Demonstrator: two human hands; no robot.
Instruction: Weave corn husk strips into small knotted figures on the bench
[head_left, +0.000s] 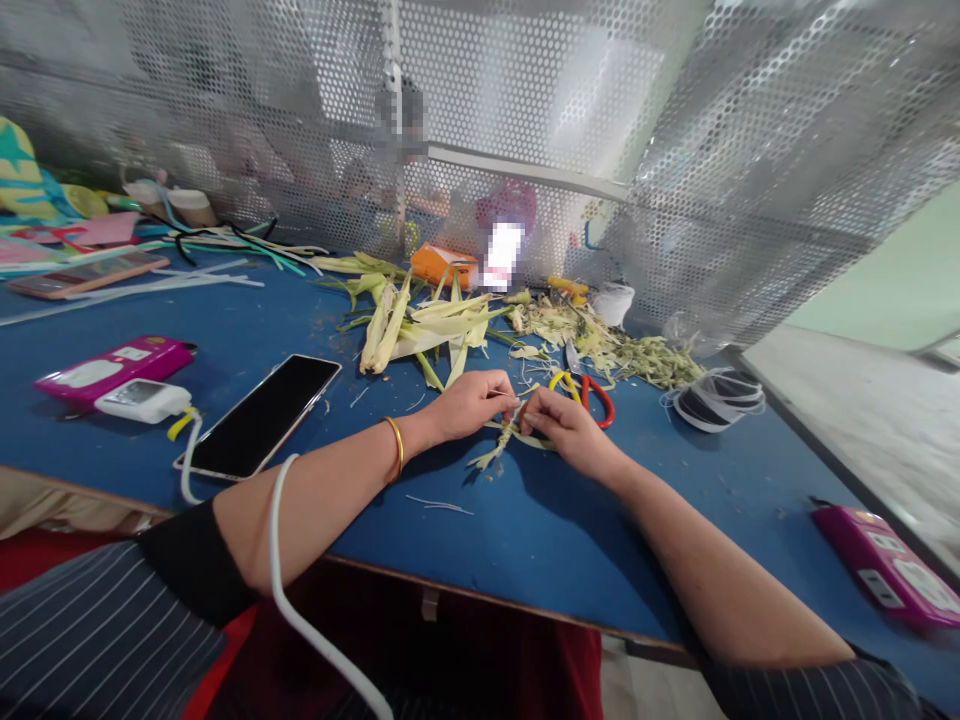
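Note:
My left hand (474, 403) is closed in a pinch, a thin pale thread showing at its fingertips. Opposite it, my right hand (571, 428) has its fingers pressed together on a small braided corn husk (496, 446). The husk's frayed end points toward me, just above the blue table. Both sets of fingertips almost meet, so the upper part of the braid is hidden. Right behind my right hand lies a pair of scissors (598, 400) with red and yellow handles. Pale corn husks (427, 328) are heaped beyond my left hand.
A black phone (262, 415) and a magenta device (124, 368) lie on the left, with a white cable (279, 560) across my left forearm. A thread spool (712, 412) and another magenta device (885, 560) are right. Husk scraps (645, 358) lie before the perforated metal screen (525, 110).

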